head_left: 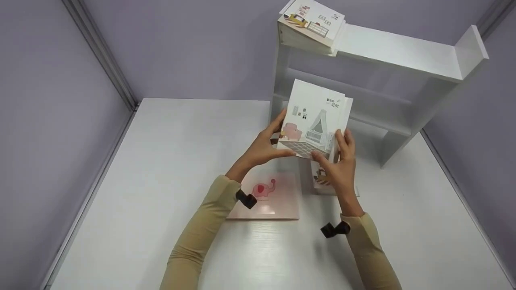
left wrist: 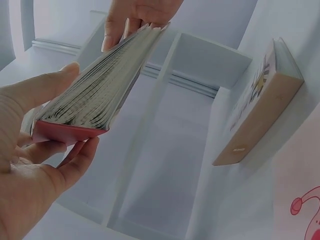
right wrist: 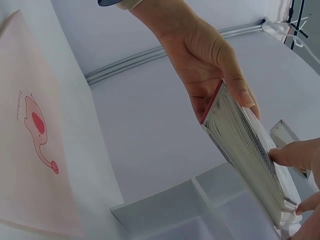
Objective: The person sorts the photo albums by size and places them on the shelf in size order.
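A thick photo album [head_left: 312, 117] with a pink armchair and a tent on its white cover is held up in front of the shelf by both hands. My left hand [head_left: 258, 150] grips its left side, around the red spine [left wrist: 70, 132], with the thumb over the cover. My right hand [head_left: 342, 171] holds the lower right part, thumb on the front and fingers around the open-page side. Below, partly hidden by the right hand, a second album [left wrist: 265, 105] with a tan spine lies on the table. Left of it lies a pink folder [head_left: 278, 203] with an elephant drawing.
A white shelf unit [head_left: 397, 46] stands at the back right of the white table [head_left: 181, 161]. On its top left lies another album [head_left: 312, 22], tilted. Purple-grey walls [head_left: 193, 48] close in the table at the back and sides.
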A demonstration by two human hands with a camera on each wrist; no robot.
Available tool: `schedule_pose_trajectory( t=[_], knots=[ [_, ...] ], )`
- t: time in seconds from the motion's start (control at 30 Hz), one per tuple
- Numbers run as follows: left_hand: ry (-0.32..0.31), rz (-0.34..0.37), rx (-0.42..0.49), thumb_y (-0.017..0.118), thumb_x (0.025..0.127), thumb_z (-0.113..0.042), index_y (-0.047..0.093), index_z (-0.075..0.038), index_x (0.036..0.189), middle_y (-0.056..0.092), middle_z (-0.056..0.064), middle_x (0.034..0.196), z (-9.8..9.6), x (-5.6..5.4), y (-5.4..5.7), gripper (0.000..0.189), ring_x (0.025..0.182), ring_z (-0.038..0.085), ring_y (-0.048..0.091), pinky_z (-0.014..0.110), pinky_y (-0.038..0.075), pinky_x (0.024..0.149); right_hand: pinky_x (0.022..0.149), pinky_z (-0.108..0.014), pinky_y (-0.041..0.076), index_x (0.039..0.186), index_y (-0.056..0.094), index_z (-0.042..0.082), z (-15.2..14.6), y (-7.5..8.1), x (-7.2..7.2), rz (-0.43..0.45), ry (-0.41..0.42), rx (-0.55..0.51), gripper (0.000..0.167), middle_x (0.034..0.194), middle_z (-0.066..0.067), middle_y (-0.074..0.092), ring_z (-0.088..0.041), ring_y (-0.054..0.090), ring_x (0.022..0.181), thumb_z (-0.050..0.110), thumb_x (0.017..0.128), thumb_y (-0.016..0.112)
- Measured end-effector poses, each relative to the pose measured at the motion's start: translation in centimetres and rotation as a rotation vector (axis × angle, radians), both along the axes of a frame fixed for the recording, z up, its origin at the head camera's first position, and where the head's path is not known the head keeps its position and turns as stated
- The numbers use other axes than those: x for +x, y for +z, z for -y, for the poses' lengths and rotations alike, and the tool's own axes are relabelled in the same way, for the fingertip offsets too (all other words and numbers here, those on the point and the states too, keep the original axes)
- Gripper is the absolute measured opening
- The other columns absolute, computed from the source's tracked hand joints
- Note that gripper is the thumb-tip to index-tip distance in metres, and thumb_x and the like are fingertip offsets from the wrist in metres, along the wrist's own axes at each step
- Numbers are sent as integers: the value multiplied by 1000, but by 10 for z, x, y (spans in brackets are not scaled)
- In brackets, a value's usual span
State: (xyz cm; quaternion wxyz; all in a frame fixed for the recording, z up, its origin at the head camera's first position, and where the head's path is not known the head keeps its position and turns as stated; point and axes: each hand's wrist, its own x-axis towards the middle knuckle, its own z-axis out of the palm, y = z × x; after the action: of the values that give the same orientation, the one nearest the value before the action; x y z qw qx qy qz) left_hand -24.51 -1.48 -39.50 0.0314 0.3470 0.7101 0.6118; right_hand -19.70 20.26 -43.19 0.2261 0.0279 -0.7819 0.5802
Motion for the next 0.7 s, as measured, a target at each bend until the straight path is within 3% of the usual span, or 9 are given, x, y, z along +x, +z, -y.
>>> schedule_pose_trajectory(
  t=[0.27, 0.47, 0.7],
  knots=[
    [-5, 0, 16, 77, 73, -2, 8, -8, 150, 36, 13, 144, -2, -1, 1, 104, 113, 17, 49, 33, 48, 90, 114, -40, 16, 144, 29, 5, 0, 7, 3, 11, -5, -19, 85, 154, -11, 11, -20, 11, 142, 10, 74, 78],
    [-12, -5, 36, 78, 72, -1, 9, -8, 150, 35, 11, 145, -4, -2, 1, 105, 113, 17, 49, 34, 47, 90, 114, -40, 13, 143, 28, -3, 7, 26, 16, -13, 25, -84, 81, 153, -16, 8, -24, 9, 142, 0, 76, 74],
    [-15, -18, 49, 77, 72, 0, 6, -7, 150, 34, 14, 144, -6, 0, 4, 106, 115, 19, 49, 34, 47, 91, 114, -41, 16, 141, 30, -4, 9, 33, 20, -50, -2, -61, 80, 152, -18, 12, -26, 11, 142, 1, 75, 75]
  ],
)
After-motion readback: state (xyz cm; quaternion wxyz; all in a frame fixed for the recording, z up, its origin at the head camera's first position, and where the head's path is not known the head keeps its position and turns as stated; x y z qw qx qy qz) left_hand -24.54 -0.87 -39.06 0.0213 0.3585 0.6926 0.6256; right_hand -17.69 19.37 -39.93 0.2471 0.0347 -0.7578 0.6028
